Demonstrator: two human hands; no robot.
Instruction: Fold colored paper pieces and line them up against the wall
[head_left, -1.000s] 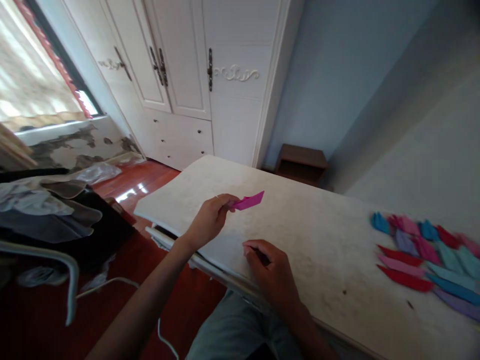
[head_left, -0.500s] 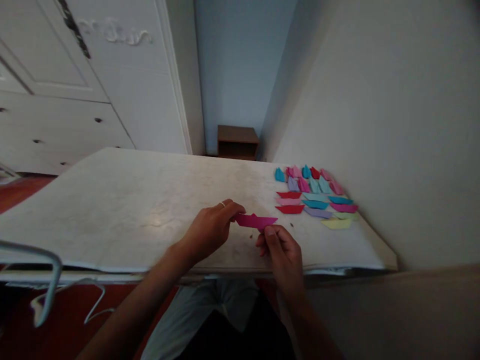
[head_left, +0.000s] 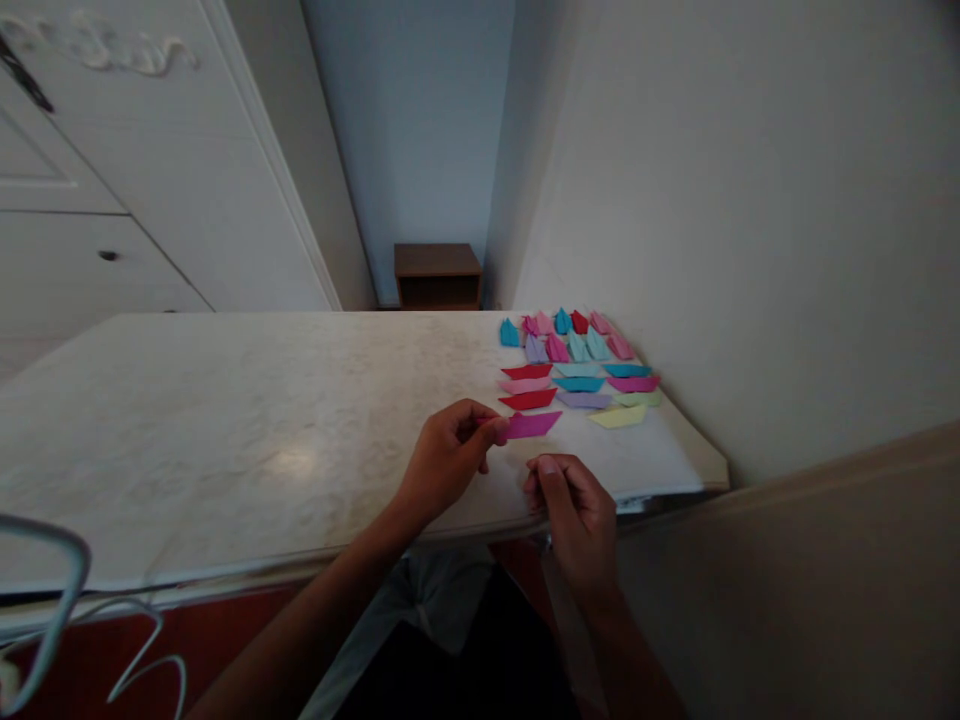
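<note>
My left hand (head_left: 448,455) pinches a magenta folded paper boat (head_left: 534,425) by its left end, just above the table. To the right and nearer the front edge is my right hand (head_left: 576,500). Its fingers are curled with the thumb against them, and nothing shows in them; it is apart from the boat. Beyond the held piece lie rows of flat folded paper boats, among them a red boat (head_left: 529,400), a lilac boat (head_left: 583,400) and a yellow boat (head_left: 618,416). Further back, several pointed paper folds (head_left: 576,346) in pink, blue, red and mint sit close together.
The pale table (head_left: 225,420) runs along a grey wall (head_left: 712,220) on the right. White cabinets (head_left: 187,180) stand at the back left, and a small brown shelf unit (head_left: 437,260) is past the far edge. A curved metal tube (head_left: 71,580) shows at lower left.
My right hand has let go of the magenta boat and is now apart from it. The left hand has carried the boat closer to the rows. The view has turned to the right.
</note>
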